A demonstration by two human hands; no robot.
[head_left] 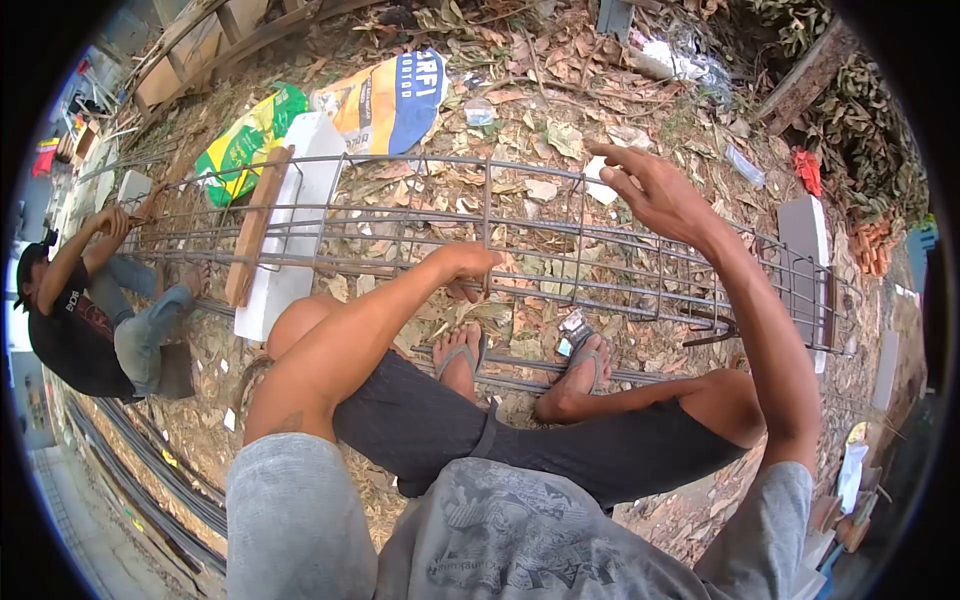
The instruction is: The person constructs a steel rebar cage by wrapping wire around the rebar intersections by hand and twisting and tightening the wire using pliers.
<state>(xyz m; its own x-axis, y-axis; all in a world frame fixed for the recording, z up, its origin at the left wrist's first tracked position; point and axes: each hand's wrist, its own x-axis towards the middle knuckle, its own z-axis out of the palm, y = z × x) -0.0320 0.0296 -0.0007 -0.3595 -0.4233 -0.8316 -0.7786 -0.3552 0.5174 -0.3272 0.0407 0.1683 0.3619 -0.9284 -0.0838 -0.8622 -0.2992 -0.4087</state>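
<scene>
Left grip (pixel 470 265) is closed, with curled fingers, on a cross ring (pixel 488 212) at the near side of the steel cage (pixel 540 232); the underside of this contact is hidden by the hand. Right grip (pixel 640 190) is held loose, fingers extended and apart, thumb separated, above the far bars and near the next ring to the right; it holds nothing visible.

The steel cage consists of long thin bars joined by rectangular rings. It passes across the front of the person, extending to both sides of the two grips. Left of the left grip, it rests over a white block (pixel 318 160) fitted with a wooden strip (pixel 258 230). Right of the right grip, its end section lies over a second white block (pixel 806 232).

Below the left grip are two sandaled feet, the left foot (pixel 460 365) and the right foot (pixel 583 378). A small packet (pixel 574 328) lies beside the toes of the right foot. Beyond the left grip, dry leaves cover the ground, with a green and yellow sack (pixel 245 145) beside a blue and orange sack (pixel 385 100). Far left of the left grip, another person (pixel 85 320) sits with both hands at the cage's opposite end.
</scene>
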